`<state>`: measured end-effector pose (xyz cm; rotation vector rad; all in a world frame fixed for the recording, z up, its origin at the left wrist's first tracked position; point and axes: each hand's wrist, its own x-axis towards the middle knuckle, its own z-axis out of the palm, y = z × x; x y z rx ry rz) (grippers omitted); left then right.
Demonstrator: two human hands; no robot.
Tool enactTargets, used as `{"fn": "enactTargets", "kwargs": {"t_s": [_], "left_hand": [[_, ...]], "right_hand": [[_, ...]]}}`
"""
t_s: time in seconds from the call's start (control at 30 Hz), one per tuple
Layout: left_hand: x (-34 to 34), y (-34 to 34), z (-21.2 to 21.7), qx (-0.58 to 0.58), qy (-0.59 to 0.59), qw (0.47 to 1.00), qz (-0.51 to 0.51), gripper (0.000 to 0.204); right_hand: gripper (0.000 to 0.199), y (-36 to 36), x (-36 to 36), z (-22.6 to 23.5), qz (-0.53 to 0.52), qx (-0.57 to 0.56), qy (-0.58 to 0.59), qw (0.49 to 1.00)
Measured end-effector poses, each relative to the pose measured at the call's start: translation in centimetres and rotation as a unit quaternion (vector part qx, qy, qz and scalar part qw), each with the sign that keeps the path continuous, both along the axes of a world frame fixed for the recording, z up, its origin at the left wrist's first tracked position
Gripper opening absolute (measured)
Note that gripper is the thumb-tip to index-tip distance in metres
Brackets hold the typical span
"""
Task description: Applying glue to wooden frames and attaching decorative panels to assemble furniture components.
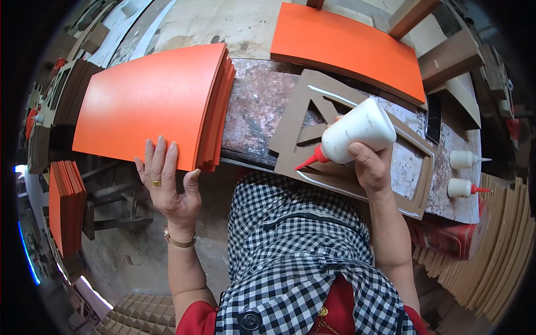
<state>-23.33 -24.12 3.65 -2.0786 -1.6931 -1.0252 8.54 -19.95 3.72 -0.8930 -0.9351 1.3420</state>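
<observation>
My right hand (373,167) is wrapped around a white squeeze glue bottle (360,129), tilted so its red nozzle points down and left. Beneath it lies a brown fibreboard frame (289,120) with cut-out openings and crossing bars, lines of white glue along its borders. The nozzle tip hovers close to the frame's near left border; whether it touches, I cannot tell. To the left, the outstretched fingers of my left hand (167,181) rest on the near edge of a stack of orange panels (148,103), the thumb beside its right corner.
Another orange panel stack (346,50) lies at the far side of the stained worktable (254,106). Two more glue bottles (461,159) and a dark phone (433,118) are at the right. Brown boards (497,245) stand stacked at lower right; more orange panels (67,206) stand at left.
</observation>
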Motion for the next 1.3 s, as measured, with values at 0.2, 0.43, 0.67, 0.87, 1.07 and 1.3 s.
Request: {"fn": "enactTargets", "kwargs": {"t_s": [0.2,0.43,0.67,0.87,1.07,1.3], "left_hand": [[0.1,0.3,-0.2,-0.001,-0.014,1.0,0.005,0.042],[0.0,0.1,-0.1,-0.018,-0.003,1.0,0.017,0.042],[0.2,0.1,0.0,-0.02,0.009,1.0,0.02,0.043],[0.2,0.2,-0.1,-0.018,0.012,1.0,0.013,0.042],[0.3,0.1,0.1,-0.021,0.016,1.0,0.012,0.041],[0.6,0.2,0.2,-0.006,0.008,1.0,0.001,0.039]], "right_hand": [[0.045,3.2,-1.4,0.7,0.0,-0.007,-0.028,1.0],[0.039,7.8,0.1,0.5,-0.001,0.012,-0.067,0.998],[0.033,11.4,1.6,1.1,-0.036,0.015,-0.086,0.996],[0.031,12.6,3.3,0.8,-0.085,0.036,-0.089,0.992],[0.034,9.5,5.3,1.0,-0.069,0.02,-0.091,0.993],[0.042,4.4,8.3,0.4,-0.073,0.035,-0.058,0.995]]}}
